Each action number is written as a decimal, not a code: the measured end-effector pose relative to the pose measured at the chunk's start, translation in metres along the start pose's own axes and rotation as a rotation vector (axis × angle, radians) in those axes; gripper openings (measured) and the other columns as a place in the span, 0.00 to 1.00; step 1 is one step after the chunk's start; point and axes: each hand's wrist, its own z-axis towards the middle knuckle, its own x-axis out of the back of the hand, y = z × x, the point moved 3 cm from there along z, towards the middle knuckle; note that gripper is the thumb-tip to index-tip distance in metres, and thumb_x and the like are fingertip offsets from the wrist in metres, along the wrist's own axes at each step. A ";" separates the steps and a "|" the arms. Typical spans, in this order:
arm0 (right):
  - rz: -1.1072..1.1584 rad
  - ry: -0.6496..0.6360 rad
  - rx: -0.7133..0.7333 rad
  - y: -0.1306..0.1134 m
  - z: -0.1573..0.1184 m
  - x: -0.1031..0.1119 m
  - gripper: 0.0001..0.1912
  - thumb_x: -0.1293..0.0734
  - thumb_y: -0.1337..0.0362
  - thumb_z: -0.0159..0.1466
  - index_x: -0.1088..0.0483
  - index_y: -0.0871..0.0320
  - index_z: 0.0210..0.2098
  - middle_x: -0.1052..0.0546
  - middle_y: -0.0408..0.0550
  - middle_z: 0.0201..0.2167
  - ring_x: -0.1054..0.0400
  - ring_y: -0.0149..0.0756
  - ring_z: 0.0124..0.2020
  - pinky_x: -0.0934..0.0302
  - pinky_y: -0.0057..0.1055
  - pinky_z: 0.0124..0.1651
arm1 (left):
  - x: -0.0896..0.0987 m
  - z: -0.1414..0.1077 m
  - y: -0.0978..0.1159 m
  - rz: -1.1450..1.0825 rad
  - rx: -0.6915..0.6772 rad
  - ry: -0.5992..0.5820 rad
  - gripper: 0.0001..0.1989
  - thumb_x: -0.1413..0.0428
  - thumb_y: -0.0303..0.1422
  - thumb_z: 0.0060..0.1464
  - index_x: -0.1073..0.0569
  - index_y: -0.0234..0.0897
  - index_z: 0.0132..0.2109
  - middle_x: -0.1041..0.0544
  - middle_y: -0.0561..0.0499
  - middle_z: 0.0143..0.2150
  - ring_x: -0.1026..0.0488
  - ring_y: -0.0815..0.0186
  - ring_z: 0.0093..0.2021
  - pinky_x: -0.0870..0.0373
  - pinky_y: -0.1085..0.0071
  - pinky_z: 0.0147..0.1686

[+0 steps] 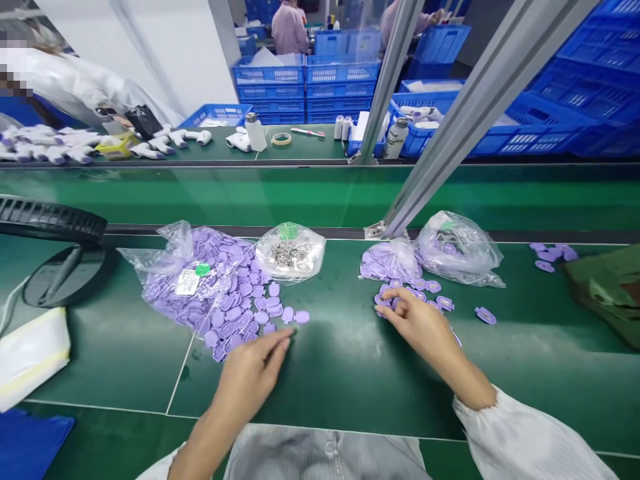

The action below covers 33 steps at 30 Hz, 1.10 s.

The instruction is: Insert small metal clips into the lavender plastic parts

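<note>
My left hand (257,367) is above the green table, thumb and index finger pinched together; whatever is between their tips is too small to make out. Just beyond it, loose purple plastic pieces (301,317) spill from a large clear bag (175,293). On the right, my right hand (423,323) has its thumb and index finger on either side of a small oval purple plastic piece (384,300), among similar pieces. Several of these, such as the purple piece with a metal part (485,315), show small metal parts inside. Behind the left heap sits a clear bag of small metal parts (291,253).
A smaller bag of purple pieces (390,260) and another clear bag (457,250) lie behind my right hand. A black fan-like device (53,220) stands left; green cloth (610,293) lies right. A metal post (480,100) slants across. Blue crates (343,70) and people are beyond.
</note>
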 end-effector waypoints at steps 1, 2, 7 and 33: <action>-0.007 0.038 0.005 -0.001 -0.002 0.004 0.17 0.35 0.48 0.60 0.29 0.52 0.42 0.31 0.39 0.20 0.38 0.29 0.21 0.54 0.24 0.26 | 0.010 0.004 -0.005 0.097 0.002 0.089 0.18 0.55 0.41 0.63 0.25 0.48 0.54 0.20 0.51 0.40 0.23 0.62 0.36 0.35 0.72 0.31; -0.003 0.068 0.026 -0.006 -0.003 0.007 0.17 0.35 0.48 0.61 0.28 0.52 0.41 0.30 0.39 0.20 0.38 0.29 0.21 0.53 0.24 0.26 | 0.017 0.009 -0.009 0.200 -0.002 0.158 0.18 0.55 0.40 0.64 0.27 0.49 0.56 0.21 0.51 0.44 0.23 0.62 0.38 0.36 0.72 0.30; 0.073 0.080 0.373 -0.093 0.016 -0.005 0.13 0.40 0.54 0.67 0.25 0.48 0.41 0.22 0.40 0.35 0.29 0.29 0.36 0.44 0.25 0.37 | 0.021 0.043 -0.004 0.605 -0.061 0.195 0.19 0.54 0.37 0.65 0.30 0.44 0.59 0.25 0.47 0.46 0.25 0.62 0.38 0.44 0.72 0.23; 0.879 -0.395 0.109 -0.156 0.122 -0.063 0.08 0.38 0.67 0.65 0.30 0.66 0.36 0.21 0.56 0.36 0.27 0.25 0.27 0.35 0.19 0.30 | -0.057 0.031 0.024 -0.879 0.114 -0.267 0.25 0.46 0.49 0.56 0.30 0.33 0.51 0.27 0.52 0.29 0.27 0.70 0.26 0.33 0.75 0.25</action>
